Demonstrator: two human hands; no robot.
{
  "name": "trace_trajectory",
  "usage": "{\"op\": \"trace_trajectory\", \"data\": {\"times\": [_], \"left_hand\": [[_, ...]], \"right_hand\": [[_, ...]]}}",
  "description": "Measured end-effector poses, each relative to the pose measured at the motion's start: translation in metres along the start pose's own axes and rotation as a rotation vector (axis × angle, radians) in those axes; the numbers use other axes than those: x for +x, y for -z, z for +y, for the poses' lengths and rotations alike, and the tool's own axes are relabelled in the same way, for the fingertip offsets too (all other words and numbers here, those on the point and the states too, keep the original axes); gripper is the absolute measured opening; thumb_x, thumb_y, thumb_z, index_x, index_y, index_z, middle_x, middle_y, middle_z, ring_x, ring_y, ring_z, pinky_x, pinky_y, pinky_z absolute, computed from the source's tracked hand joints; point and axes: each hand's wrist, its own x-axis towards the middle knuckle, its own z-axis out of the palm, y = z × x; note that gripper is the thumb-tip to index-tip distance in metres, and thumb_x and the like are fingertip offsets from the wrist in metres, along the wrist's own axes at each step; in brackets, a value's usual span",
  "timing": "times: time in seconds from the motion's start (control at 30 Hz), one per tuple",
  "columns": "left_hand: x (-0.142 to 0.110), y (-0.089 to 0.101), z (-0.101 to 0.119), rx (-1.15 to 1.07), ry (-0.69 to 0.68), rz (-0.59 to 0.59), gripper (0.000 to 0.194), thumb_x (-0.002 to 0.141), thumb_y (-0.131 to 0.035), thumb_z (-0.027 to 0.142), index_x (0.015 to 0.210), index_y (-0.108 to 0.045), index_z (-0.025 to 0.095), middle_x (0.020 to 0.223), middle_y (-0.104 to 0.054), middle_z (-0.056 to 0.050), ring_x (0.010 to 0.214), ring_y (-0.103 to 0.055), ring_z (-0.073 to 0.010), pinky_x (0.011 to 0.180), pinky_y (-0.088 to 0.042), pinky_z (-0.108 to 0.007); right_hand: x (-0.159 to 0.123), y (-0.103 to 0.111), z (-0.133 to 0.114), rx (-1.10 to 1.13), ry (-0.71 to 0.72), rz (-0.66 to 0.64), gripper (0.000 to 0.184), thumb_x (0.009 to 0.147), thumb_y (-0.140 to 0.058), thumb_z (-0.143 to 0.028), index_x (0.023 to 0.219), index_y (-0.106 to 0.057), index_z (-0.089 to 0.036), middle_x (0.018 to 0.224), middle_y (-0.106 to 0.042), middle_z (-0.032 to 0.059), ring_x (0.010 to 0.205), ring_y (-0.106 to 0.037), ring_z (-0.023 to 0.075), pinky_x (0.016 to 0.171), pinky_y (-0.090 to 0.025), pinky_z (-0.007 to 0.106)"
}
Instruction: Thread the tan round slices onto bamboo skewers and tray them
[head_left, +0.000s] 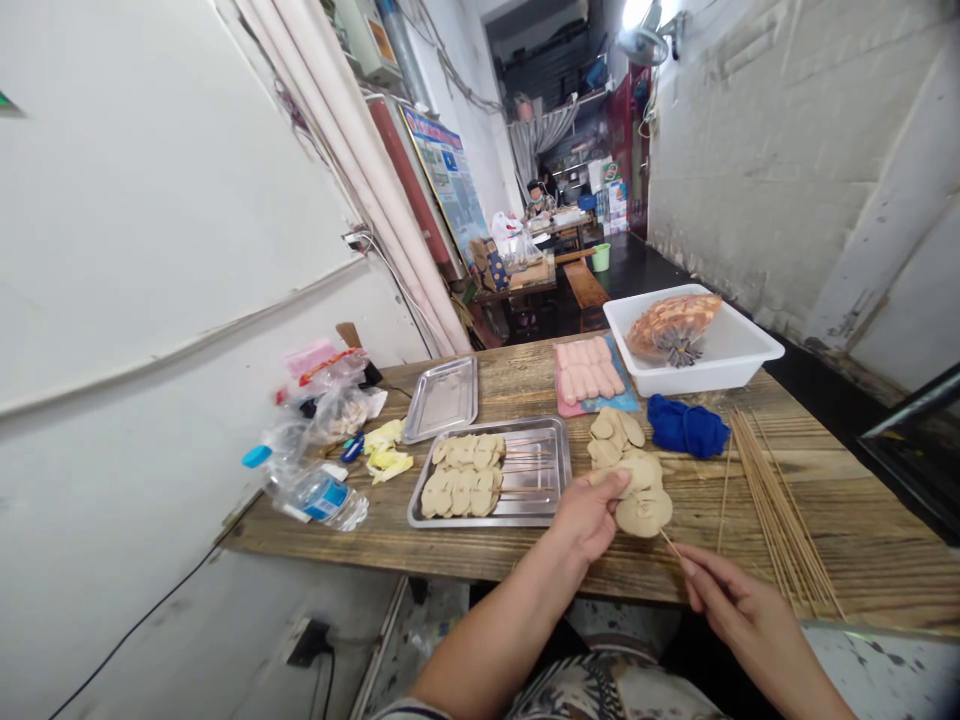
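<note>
Table | left fingers – pinching beige slices | right fingers – pinching skewer

Past the fingers of your right hand, the skewer loses its far end among tan slices. Behind them, the bottom edge crops your right forearm. Far beyond, the person is too small to read.

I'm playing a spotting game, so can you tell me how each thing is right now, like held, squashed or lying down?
Left hand: closed on beige slices
Beige slices: held, overlapping
Right hand: closed on a thin stick
Thin stick: held, tip at the slices
Loose sticks: lying in a bunch
Plastic bottle: on its side, capped
Blue cloth: bunched up
White tub: upright, uncovered
Pink sausages: lined up
Lamp: lit
</note>
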Motion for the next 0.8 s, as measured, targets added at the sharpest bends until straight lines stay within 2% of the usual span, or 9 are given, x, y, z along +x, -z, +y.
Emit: {"op": "trace_trajectory", "data": {"times": [0.23,0.33,0.47,0.63,0.8], "left_hand": [[-0.007,-0.002,0.001,-0.043,0.034,-0.102,0.038,0.060,-0.075,0.021,0.095,-0.062,0.010,0.092,-0.066,-0.011,0.080,-0.063,-0.0176,0.078,-0.048,-0.032],[-0.013,-0.002,-0.005,-0.038,0.091,-0.081,0.037,0.061,-0.075,0.020,0.095,-0.061,0.015,0.095,-0.065,-0.008,0.079,-0.062,-0.0156,0.075,-0.048,-0.031],[-0.015,-0.001,-0.015,-0.041,0.158,-0.045,0.026,0.060,-0.075,0.020,0.080,-0.061,0.012,0.080,-0.065,-0.006,0.068,-0.060,-0.0122,0.074,-0.047,-0.030],[-0.014,-0.005,-0.017,-0.133,0.130,-0.042,0.026,0.061,-0.074,0.018,0.084,-0.062,0.014,0.083,-0.065,-0.005,0.070,-0.060,-0.0118,0.070,-0.047,-0.027],[-0.014,-0.007,-0.016,-0.162,0.118,-0.031,0.023,0.063,-0.072,0.013,0.084,-0.062,0.013,0.083,-0.066,-0.005,0.070,-0.061,-0.0117,0.066,-0.048,-0.024]], "right_hand": [[0.001,0.000,-0.003,0.036,-0.035,0.072,0.034,0.076,-0.055,-0.044,0.091,-0.070,-0.018,0.054,-0.059,-0.0018,0.052,-0.057,0.0137,0.053,-0.048,0.021],[0.003,-0.003,-0.004,0.074,-0.089,0.107,0.035,0.075,-0.056,-0.046,0.091,-0.068,-0.018,0.052,-0.055,-0.0030,0.043,-0.051,0.0110,0.042,-0.043,0.019],[0.005,-0.007,-0.007,0.181,-0.138,0.089,0.036,0.075,-0.056,-0.047,0.093,-0.065,-0.017,0.053,-0.053,-0.0039,0.037,-0.043,0.0086,0.033,-0.034,0.019],[0.003,-0.012,-0.009,0.269,-0.204,0.078,0.038,0.074,-0.059,-0.047,0.097,-0.062,-0.017,0.055,-0.053,-0.0041,0.037,-0.042,0.0076,0.032,-0.032,0.018],[0.001,-0.019,-0.005,0.325,-0.196,0.051,0.036,0.077,-0.057,-0.045,0.099,-0.059,-0.016,0.057,-0.054,-0.0043,0.037,-0.043,0.0068,0.033,-0.033,0.018]]}}
